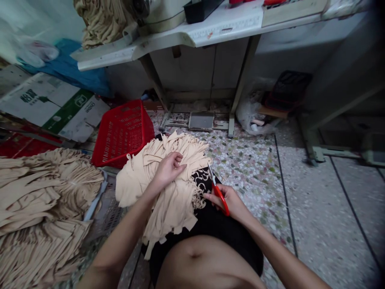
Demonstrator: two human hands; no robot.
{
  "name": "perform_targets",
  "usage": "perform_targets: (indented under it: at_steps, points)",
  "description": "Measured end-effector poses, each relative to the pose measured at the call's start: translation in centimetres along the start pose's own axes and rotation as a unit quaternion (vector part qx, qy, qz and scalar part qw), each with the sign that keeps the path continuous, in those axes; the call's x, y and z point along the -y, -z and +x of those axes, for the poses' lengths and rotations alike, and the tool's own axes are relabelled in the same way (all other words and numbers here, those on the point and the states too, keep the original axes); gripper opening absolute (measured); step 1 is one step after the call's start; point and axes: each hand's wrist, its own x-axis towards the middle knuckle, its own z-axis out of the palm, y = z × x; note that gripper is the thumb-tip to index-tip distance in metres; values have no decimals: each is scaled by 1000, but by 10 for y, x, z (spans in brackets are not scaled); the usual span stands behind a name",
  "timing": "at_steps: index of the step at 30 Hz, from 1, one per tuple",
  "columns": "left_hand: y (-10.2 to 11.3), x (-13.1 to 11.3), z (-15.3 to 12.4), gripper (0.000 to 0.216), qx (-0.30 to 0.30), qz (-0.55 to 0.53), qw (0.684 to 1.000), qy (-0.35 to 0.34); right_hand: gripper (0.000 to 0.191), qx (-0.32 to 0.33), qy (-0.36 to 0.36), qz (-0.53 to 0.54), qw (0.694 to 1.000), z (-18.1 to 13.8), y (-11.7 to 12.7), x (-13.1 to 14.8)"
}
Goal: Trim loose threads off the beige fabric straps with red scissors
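A heap of beige fabric pieces [168,204] with strip-like ends lies across my lap, on black clothing. My left hand [171,167] rests over the upper part of the heap, its fingers loosely curled and the thumb apart from them; I see nothing held between them. My right hand [230,200] is closed round the red handles of a pair of scissors [221,198]. The scissor blades point up and away from me, with their tips by the right edge of the fabric. Small curled beige trimmings [201,186] lie on the black cloth between the heap and the scissors.
A red plastic basket [122,130] stands beyond the heap. More stacked beige fabric [45,192] is at the left, near a white-and-green carton [54,104]. Ahead is a sewing table [222,30] with a foot pedal [201,120] below; a plastic bag [254,114] sits right of it.
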Motion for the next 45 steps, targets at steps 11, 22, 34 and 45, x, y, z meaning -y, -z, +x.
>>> perform_targets:
  at_steps: [11, 22, 34, 45]
  points:
    - [-12, -6, 13, 6, -5, 46, 997, -69, 50, 3, -13, -3, 1000, -6, -4, -10]
    - [9, -29, -14, 33, 112, -341, 927, 114, 52, 138, 63, -63, 986, -25, 11, 13]
    - [3, -39, -14, 36, 173, -302, 929, 123, 48, 144, 128, -204, 960, -14, 12, 35]
    - [-6, -42, -13, 39, 197, -301, 922, 146, 47, 111, 137, -164, 971, -7, 9, 28]
